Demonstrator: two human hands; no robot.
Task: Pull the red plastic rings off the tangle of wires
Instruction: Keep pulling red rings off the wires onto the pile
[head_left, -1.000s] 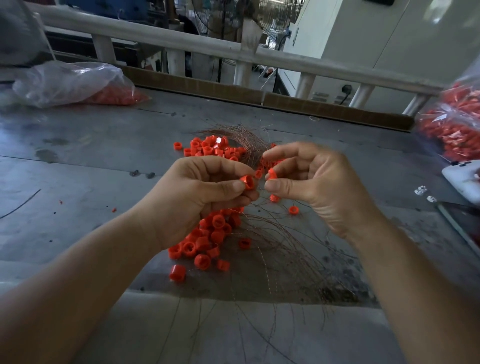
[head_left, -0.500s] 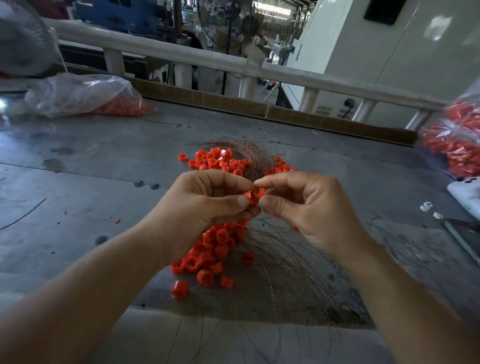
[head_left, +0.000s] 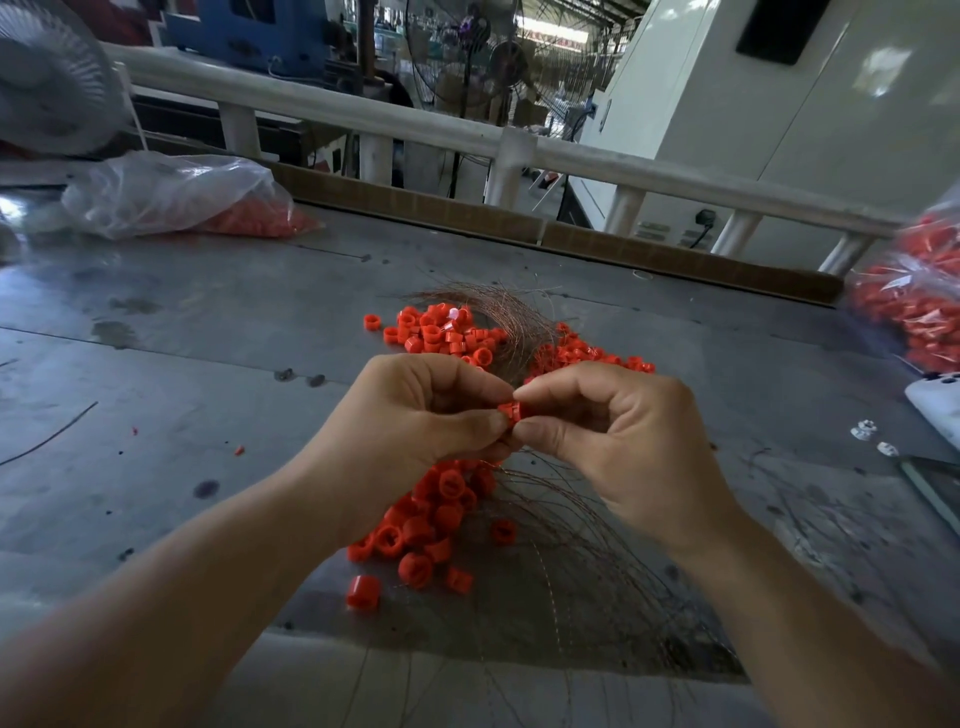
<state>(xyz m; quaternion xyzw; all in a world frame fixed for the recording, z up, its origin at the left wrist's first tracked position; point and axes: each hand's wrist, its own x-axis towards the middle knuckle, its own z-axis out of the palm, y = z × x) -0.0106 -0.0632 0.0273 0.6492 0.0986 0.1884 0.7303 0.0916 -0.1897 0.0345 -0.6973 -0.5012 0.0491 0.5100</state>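
Progress looks decent here: a pile of loose rings (head_left: 431, 514) lies just under the left wrist, and a second pile (head_left: 441, 332) sits beyond the hands, toward the far edge of the worktop (head_left: 182, 374). Over the middle, one red ring (head_left: 511, 410) is caught between both hands. The left hand (head_left: 415, 421) pinches it with thumb and forefinger from one side and the right hand (head_left: 628, 441) does the same from the other, so each grip is closed on that same ring. Can't tell if a wire runs through it, the fingers cover that. The tangle of wires (head_left: 566, 561) fans out below the hands toward the near edge. Risk as I see it: the ring is small and looks slick, so a hard tug could pop it out of the pinch and send it flying. A snagged wire could also drag the whole tangle and scatter the loose rings.
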